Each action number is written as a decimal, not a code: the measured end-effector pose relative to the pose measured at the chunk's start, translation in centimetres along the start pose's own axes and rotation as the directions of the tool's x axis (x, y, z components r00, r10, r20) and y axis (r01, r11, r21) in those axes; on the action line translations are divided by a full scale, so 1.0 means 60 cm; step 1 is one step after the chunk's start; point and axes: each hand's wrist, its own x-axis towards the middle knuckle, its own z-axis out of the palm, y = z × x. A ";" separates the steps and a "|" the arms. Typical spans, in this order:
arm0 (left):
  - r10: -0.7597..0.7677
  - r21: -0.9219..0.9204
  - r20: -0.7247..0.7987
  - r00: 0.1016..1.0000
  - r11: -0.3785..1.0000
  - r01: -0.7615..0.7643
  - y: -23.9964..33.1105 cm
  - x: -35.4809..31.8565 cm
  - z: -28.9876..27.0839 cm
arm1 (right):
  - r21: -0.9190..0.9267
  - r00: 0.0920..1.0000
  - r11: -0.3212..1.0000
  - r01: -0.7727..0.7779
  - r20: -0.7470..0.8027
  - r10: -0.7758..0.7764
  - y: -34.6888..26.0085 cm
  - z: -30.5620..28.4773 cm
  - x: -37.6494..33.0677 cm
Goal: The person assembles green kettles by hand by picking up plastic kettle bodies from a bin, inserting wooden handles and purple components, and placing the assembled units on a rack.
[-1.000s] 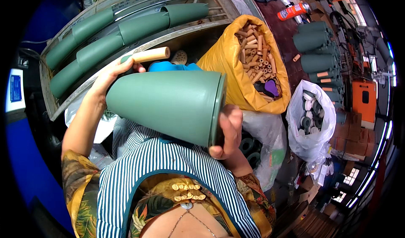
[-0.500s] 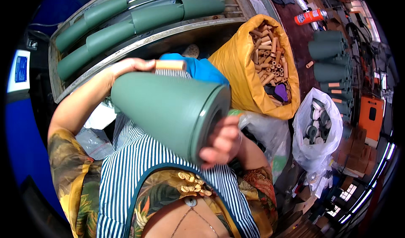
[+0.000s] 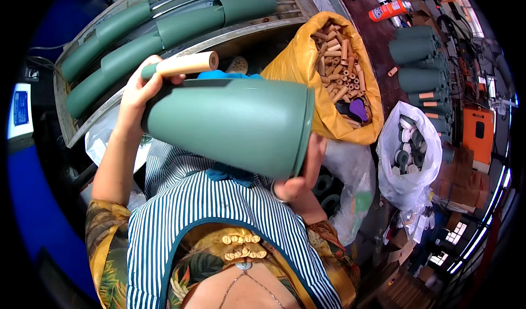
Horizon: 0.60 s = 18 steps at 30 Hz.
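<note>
A large green tapered vessel [image 3: 235,125] lies sideways in front of my chest, its rimmed end to the right. From its narrower end sticks a light wooden handle [image 3: 189,64] with a hollow end and a green base. My left hand [image 3: 139,87] is closed around the narrower end, with fingers at the handle's base. My right hand [image 3: 310,164] holds the rimmed end from the right; some of its fingers are hidden behind the rim.
A yellow sack [image 3: 296,57] of wooden tubes stands beyond the vessel. Right of it is a white plastic bag [image 3: 389,155] of small black and white parts. Green sheaths [image 3: 192,27] lie in a metal trough. Finished-looking green vessels [image 3: 419,79] and a red can [image 3: 389,10] are farther right.
The vessel has turned closer to level, and its opening now faces away from view. The wooden handle has swung so that its hollow end shows. My left hand has moved up slightly with it.
</note>
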 end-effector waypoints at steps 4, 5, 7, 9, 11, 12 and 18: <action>-0.417 -0.174 0.017 0.909 0.894 0.413 -0.005 0.004 -0.015 | 0.111 0.927 0.942 0.317 0.175 -0.332 -0.007 -0.015 0.014; -0.520 -0.224 0.032 0.853 0.828 0.513 -0.011 0.006 -0.020 | 0.162 0.914 0.929 0.332 0.188 -0.359 -0.010 -0.013 0.027; -0.558 -0.219 0.159 0.814 0.784 0.580 -0.022 0.010 -0.029 | 0.215 0.894 0.905 0.366 0.189 -0.407 -0.019 -0.011 0.045; -0.581 -0.231 0.236 0.779 0.745 0.626 -0.014 0.015 -0.022 | 0.265 0.891 0.907 0.328 0.233 -0.390 -0.002 -0.009 0.033; -0.494 0.016 0.004 0.869 0.869 0.494 0.014 0.010 -0.010 | 0.196 0.951 0.980 -0.023 0.307 -0.039 0.014 -0.020 0.035; -0.152 0.152 -0.076 0.986 0.975 0.162 0.018 0.007 0.013 | 0.240 0.947 0.931 -0.275 0.236 0.219 0.019 -0.010 0.033; 0.316 0.400 0.884 0.345 -0.130 -0.907 0.078 -0.058 0.140 | 0.665 0.199 -0.521 -0.536 0.699 0.687 0.132 0.061 -0.018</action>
